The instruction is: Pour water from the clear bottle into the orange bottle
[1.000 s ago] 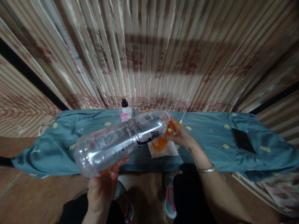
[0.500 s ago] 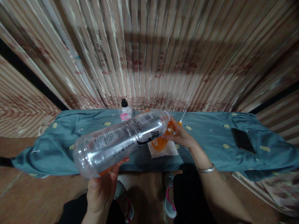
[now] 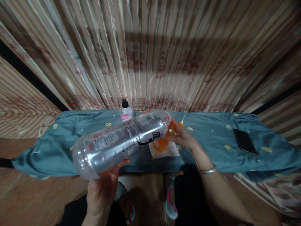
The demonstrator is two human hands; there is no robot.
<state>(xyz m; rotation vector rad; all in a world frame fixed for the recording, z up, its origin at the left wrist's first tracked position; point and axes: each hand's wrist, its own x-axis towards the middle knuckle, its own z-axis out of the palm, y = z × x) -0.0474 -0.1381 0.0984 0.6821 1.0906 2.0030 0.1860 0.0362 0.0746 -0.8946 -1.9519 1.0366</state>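
My left hand (image 3: 104, 188) supports a large clear plastic bottle (image 3: 122, 141) from below, near its base. The bottle has a printed label and lies tilted across the middle of the view, its neck end higher and to the right. That neck meets the top of an orange bottle (image 3: 161, 144), which stands on a white cloth (image 3: 173, 151). My right hand (image 3: 182, 135) closes round the orange bottle's upper part, next to the clear bottle's mouth. The exact contact between the two mouths is hidden by the fingers and the clear bottle.
Behind the clear bottle stands a small bottle with a black cap (image 3: 126, 112) and pink label. A thin pump tube with an orange head (image 3: 182, 121) lies behind my right hand. A dark phone (image 3: 244, 142) rests on the green cloth cover (image 3: 207, 125) at right. Striped curtains hang behind.
The clear bottle's base has shifted very slightly to the left. Both hands keep almost the same place and hold.
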